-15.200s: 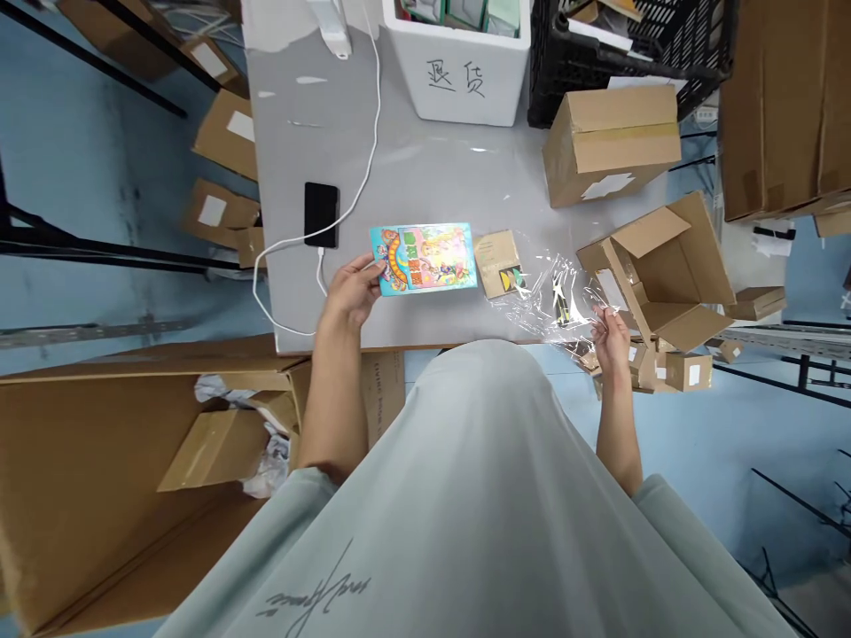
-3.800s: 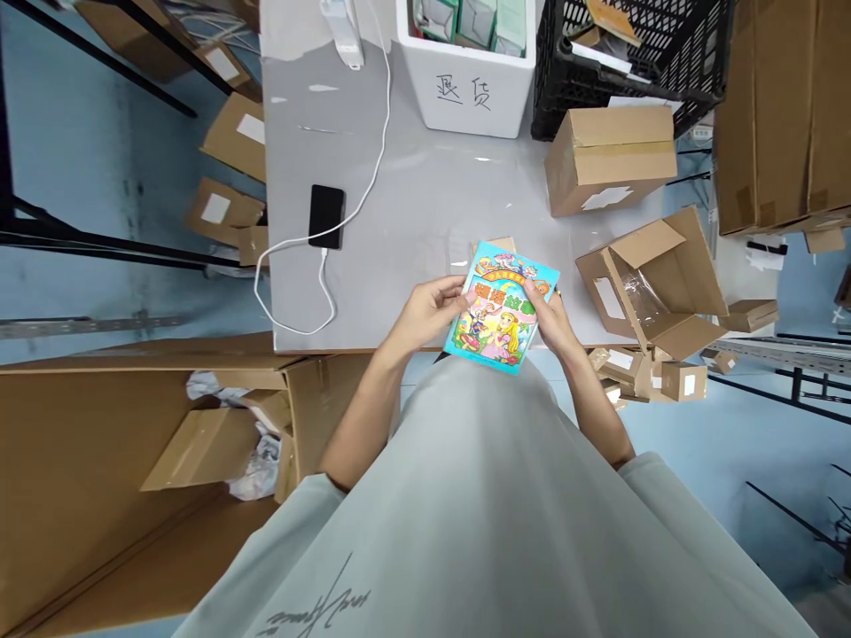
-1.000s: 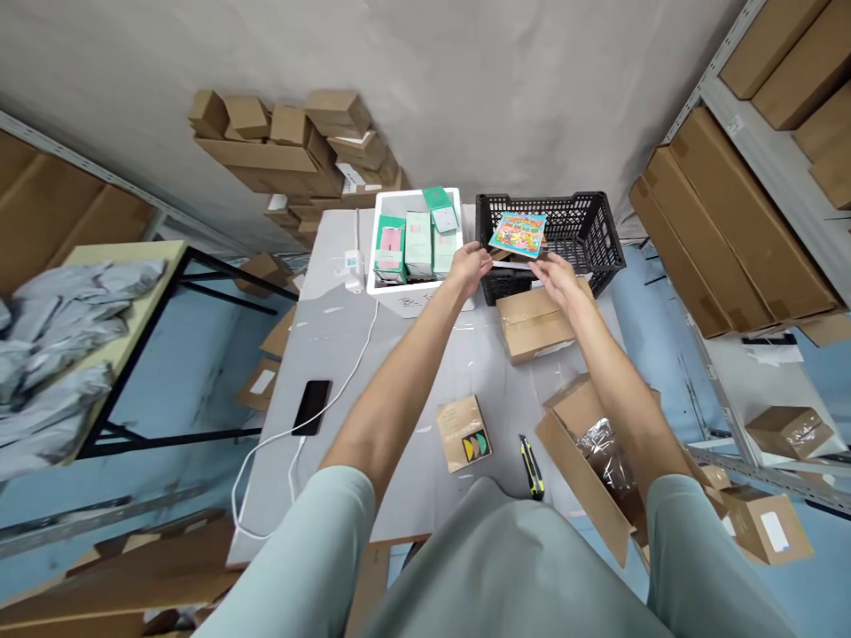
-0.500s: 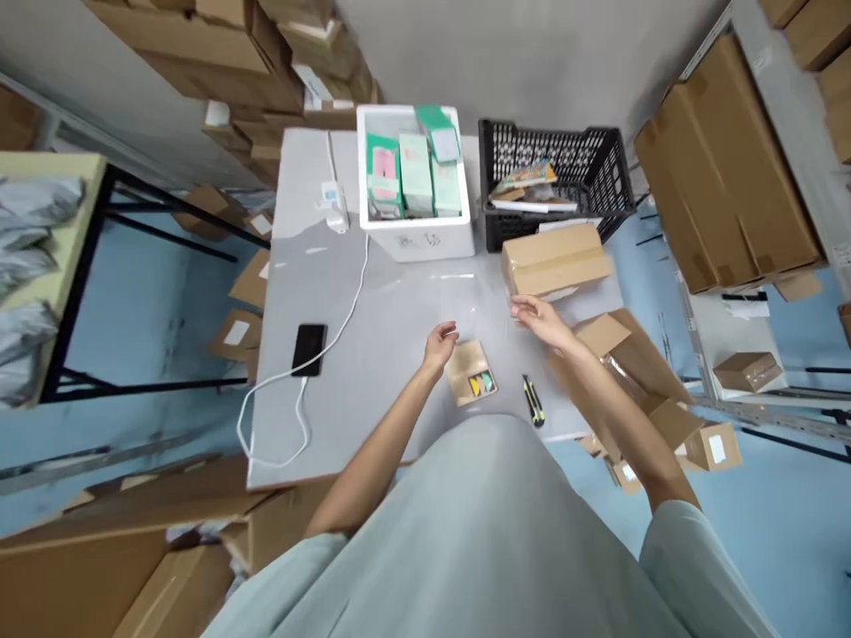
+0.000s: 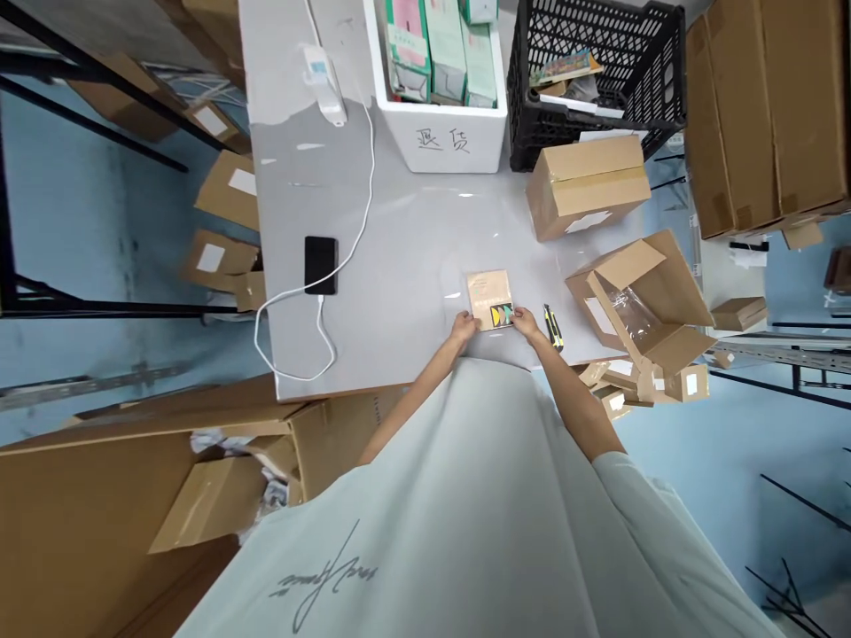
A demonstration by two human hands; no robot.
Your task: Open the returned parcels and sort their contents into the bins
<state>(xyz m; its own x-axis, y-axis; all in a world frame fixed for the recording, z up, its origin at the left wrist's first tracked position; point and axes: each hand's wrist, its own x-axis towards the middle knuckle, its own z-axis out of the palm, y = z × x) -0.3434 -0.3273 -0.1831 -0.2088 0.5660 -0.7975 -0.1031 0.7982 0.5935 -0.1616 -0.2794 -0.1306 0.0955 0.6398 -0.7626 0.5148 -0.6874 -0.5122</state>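
Observation:
A small flat brown packet (image 5: 489, 294) with a black, yellow and green patch at its lower right lies on the grey table near the front edge. My left hand (image 5: 464, 326) grips its lower left corner. At the lower right corner, my right hand (image 5: 525, 321) pinches the packet between its fingers. Just right of that hand is a yellow and black box cutter (image 5: 553, 328), which neither hand touches.
An open carton (image 5: 642, 306) and a closed carton (image 5: 591, 186) stand on the right. Behind are a white bin (image 5: 448, 137) of green boxes and a black crate (image 5: 598, 53). A phone (image 5: 321, 264) with a white cable lies left on the table (image 5: 399, 266).
Both hands have come down to the packet and taken hold of its lower corners; before, they hovered apart beside it. The view has tilted downward and closer to the table.

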